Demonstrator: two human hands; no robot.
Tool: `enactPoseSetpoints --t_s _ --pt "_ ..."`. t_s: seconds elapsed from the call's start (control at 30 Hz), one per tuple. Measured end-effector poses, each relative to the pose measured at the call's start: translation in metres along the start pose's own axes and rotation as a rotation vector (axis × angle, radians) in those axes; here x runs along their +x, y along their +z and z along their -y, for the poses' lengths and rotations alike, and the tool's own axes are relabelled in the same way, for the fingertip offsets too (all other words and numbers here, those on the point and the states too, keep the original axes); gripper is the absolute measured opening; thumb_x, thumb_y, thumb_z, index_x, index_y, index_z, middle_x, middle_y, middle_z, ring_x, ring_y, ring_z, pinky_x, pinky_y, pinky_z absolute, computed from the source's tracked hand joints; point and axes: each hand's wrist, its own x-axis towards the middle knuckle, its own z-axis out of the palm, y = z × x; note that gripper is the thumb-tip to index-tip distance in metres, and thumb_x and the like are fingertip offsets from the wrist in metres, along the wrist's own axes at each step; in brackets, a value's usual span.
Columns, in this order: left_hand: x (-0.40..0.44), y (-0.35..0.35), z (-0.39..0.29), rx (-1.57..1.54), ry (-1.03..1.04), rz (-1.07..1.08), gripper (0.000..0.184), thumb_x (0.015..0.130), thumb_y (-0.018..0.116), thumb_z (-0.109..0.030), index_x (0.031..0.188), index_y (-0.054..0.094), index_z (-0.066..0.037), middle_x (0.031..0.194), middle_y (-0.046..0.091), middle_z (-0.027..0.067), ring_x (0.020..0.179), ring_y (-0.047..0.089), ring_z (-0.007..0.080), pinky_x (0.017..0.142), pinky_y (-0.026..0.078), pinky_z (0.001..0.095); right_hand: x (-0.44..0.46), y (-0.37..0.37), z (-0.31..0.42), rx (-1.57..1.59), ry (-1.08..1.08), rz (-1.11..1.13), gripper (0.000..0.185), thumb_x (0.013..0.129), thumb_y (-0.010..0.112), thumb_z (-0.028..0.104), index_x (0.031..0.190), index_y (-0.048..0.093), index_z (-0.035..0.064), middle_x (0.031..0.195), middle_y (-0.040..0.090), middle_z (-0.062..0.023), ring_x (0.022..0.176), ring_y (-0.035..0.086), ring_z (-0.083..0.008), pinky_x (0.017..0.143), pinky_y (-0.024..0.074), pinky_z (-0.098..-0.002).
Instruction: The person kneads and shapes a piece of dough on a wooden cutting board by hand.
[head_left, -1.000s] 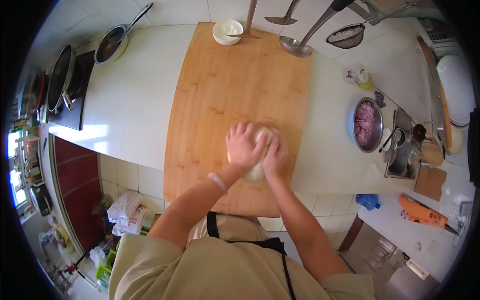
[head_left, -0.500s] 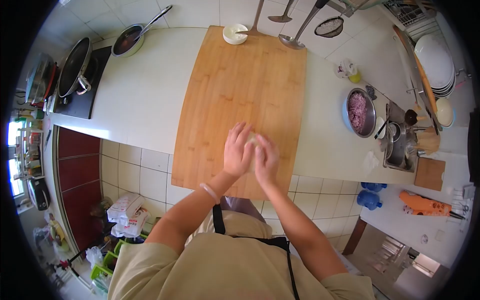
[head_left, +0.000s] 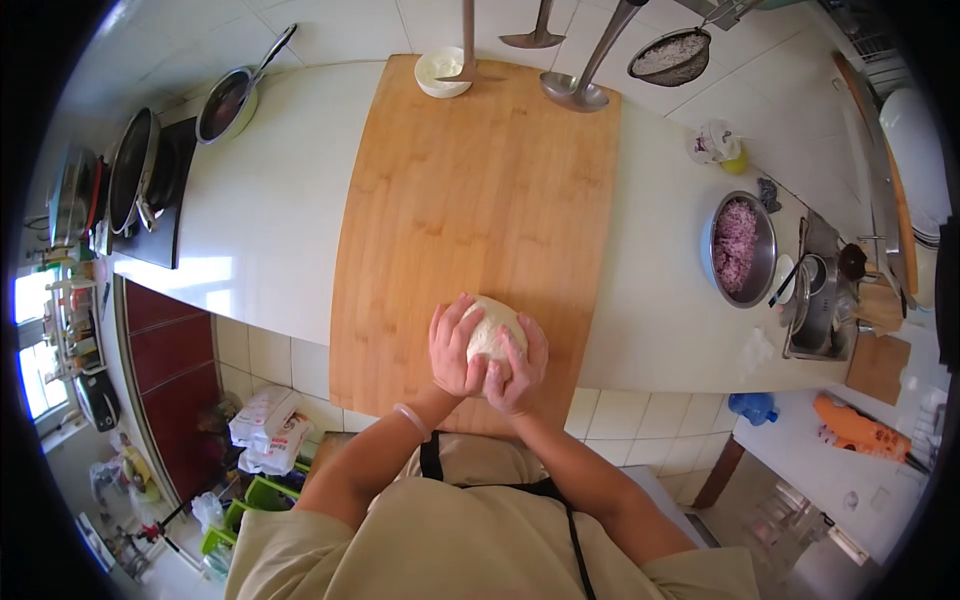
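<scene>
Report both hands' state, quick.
Left hand: curled, holding the left side of the dough ball.
Right hand: curled, holding its right side.

The single head-worn camera looks forward and steeply down over the wearer's torso [head_left: 430, 535], near, framing dough [head_left: 496, 320] and wooden board [head_left: 480, 190] centrally.

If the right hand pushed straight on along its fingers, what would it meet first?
The dough ball: the right hand appears to press against it, though contact depth is unclear.
</scene>
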Motion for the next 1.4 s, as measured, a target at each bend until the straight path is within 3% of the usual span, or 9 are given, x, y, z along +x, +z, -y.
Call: enactPoseSetpoints --t_s 0.17,0.33,0.4,0.5,0.6,0.67,0.83,1.07,1.4 --pt "0.053 0.015 -0.006 0.075 -0.143 0.051 0.049 0.095 0.044 -0.038 0.127 0.06 -0.005 0.124 0.061 0.0209 0.113 0.058 0.0402 0.095 0.045 0.0494 0.041 0.017 -0.029 0.036 0.213 -0.075 0.041 0.093 0.059 0.029 0.125 0.065 0.0037 0.125 0.062 -0.0243 0.113 0.061 -0.0428 0.096 0.0492 -0.0488" --pt "0.101 0.023 -0.025 0.204 -0.52 0.299 0.056 0.091 0.053 -0.054 0.131 0.062 -0.017 0.131 0.061 0.0137 0.122 0.055 0.0364 0.103 0.041 0.0497 0.077 0.015 -0.045 0.15 0.539 -0.098 0.039 0.1 0.052 0.031 0.121 0.066 0.0015 0.114 0.068 -0.0212 0.108 0.064 -0.0378 0.095 0.0494 -0.0441" --pt "0.12 0.01 -0.029 0.23 -0.584 0.34 0.06 0.092 0.051 -0.061 0.133 0.062 -0.019 0.134 0.061 0.0122 0.125 0.054 0.0354 0.105 0.04 0.0501 0.088 -0.004 -0.028 0.124 0.682 0.125 0.04 0.103 0.047 0.033 0.119 0.066 0.002 0.114 0.067 -0.0219 0.107 0.063 -0.0396 0.093 0.0489 -0.044" --pt "0.12 -0.017 -0.025 -0.106 -0.838 0.492 0.063 0.092 0.049 -0.064 0.135 0.063 -0.019 0.133 0.063 0.0105 0.127 0.053 0.0332 0.11 0.036 0.0497 0.055 -0.017 -0.012 0.501 0.788 0.099 0.037 0.103 0.048 0.035 0.117 0.067 0.0062 0.117 0.067 -0.0196 0.106 0.063 -0.0394 0.093 0.048 -0.045" --pt "0.054 -0.014 -0.05 0.304 -0.393 0.436 0.045 0.097 0.048 -0.049 0.12 0.073 -0.019 0.123 0.068 0.0101 0.122 0.057 0.0318 0.11 0.036 0.0479 0.04 -0.018 0.031 0.174 0.631 0.089 0.035 0.102 0.05 0.034 0.119 0.068 0.0082 0.118 0.066 -0.0175 0.109 0.061 -0.0369 0.095 0.0467 -0.0471" --pt "0.02 -0.019 -0.056 0.178 -0.229 0.245 0.035 0.095 0.052 -0.038 0.108 0.075 -0.014 0.118 0.069 0.0107 0.118 0.058 0.0363 0.105 0.039 0.0483 0.012 -0.016 0.037 0.089 0.467 0.05 0.037 0.102 0.049 0.034 0.12 0.067 0.0073 0.12 0.065 -0.0173 0.112 0.06 -0.0365 0.097 0.0456 -0.0482" --pt "-0.053 -0.023 -0.066 0.169 0.165 -0.017 0.037 0.091 0.054 -0.033 0.118 0.07 -0.013 0.122 0.064 0.0129 0.119 0.054 0.0356 0.107 0.035 0.0544 -0.055 -0.033 0.043 -0.036 0.156 -0.035 0.042 0.102 0.045 0.032 0.125 0.064 0.0023 0.128 0.062 -0.0191 0.123 0.055 -0.0391 0.104 0.0417 -0.052" --pt "-0.06 0.01 -0.041 0.24 0.263 0.019 0.044 0.09 0.049 -0.037 0.12 0.068 -0.012 0.13 0.058 0.0144 0.123 0.05 0.0354 0.108 0.03 0.0578 -0.052 -0.039 0.008 -0.039 0.063 0.004 0.045 0.101 0.038 0.027 0.127 0.062 -0.0013 0.134 0.058 -0.0229 0.125 0.054 -0.0453 0.106 0.0406 -0.0558" --pt "0.063 0.049 -0.046 0.223 0.169 0.217 0.043 0.081 0.053 -0.033 0.114 0.068 -0.011 0.12 0.062 0.0116 0.115 0.055 0.0348 0.099 0.036 0.0522 0.026 -0.023 -0.064 -0.019 0.304 -0.028 0.04 0.103 0.042 0.027 0.121 0.065 0.0005 0.129 0.064 -0.0185 0.12 0.06 -0.0373 0.106 0.0399 -0.0514"
